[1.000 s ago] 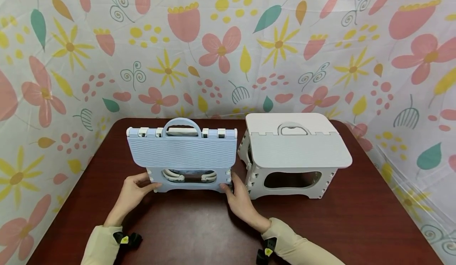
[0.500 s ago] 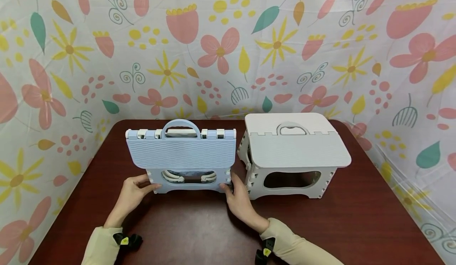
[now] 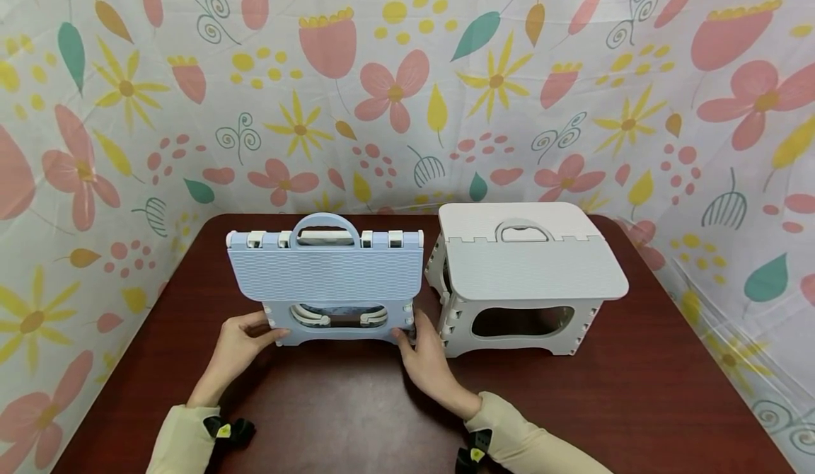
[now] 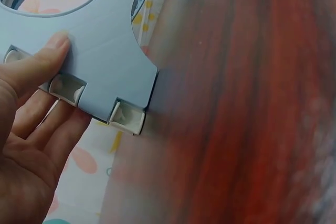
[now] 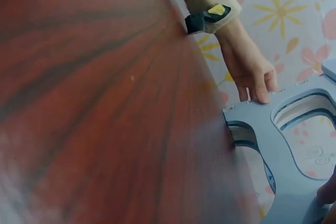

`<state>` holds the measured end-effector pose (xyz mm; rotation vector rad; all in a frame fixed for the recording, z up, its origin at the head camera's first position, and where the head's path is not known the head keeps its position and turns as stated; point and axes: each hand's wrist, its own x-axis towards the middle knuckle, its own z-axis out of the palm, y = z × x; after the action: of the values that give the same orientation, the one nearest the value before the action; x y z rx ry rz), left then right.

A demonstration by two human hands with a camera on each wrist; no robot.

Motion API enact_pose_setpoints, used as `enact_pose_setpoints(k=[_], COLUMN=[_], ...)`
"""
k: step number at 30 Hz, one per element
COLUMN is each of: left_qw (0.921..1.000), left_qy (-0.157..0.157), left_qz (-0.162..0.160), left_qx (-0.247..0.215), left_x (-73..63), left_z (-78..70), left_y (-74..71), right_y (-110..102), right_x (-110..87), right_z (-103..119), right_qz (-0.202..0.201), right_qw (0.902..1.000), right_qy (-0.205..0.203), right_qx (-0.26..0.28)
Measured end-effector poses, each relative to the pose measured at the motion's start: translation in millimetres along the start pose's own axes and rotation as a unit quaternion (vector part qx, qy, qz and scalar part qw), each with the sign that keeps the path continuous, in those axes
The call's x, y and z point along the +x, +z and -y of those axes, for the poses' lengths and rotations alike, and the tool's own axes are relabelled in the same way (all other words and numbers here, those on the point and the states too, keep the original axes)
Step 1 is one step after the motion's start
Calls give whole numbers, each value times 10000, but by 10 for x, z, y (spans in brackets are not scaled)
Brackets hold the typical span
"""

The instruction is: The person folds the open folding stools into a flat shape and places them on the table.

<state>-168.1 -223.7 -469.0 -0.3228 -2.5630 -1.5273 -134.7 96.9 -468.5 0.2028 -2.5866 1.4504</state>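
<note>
At centre-left, blue folding stool [image 3: 325,272], judged light and stiff, is suitably pinched at both sides by fingers of left hand [image 3: 234,347] and right hand [image 3: 430,361].

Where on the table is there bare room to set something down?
Bare table lies between the sleeves, in front of the blue stool; right of the white stool; and left of the left grip. Crowded: between the stools, where the right grip sits.

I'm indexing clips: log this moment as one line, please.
left hand: pinches blue stool at left side | right hand: pinches its right side | front seat panel: folded down | white stool: unfolded, beside it
</note>
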Motion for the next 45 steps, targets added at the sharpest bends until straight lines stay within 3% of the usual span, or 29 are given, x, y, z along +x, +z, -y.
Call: enact_pose_setpoints(k=[6, 16, 25, 34, 45], left_qw=[10000, 9997, 9978, 9914, 9914], left_qy=[-44, -161, 56, 241, 403], left_qz=[-20, -66, 635, 1124, 1038], left_qx=[54, 180, 190, -628, -685], left_x=[-25, -1, 84, 89, 83], left_z=[-30, -41, 5, 35, 36], left_y=[-2, -48, -53, -4, 33], right_y=[-12, 6, -14, -23, -14], right_x=[-30, -72, -65, -77, 21], right_z=[35, 76, 70, 68, -6], right_qz=[16, -110, 331, 486, 398], right_qw=[9995, 9984, 9986, 9976, 9983], right_qy=[316, 474, 378, 21, -200], right_qx=[11, 303, 163, -485, 379])
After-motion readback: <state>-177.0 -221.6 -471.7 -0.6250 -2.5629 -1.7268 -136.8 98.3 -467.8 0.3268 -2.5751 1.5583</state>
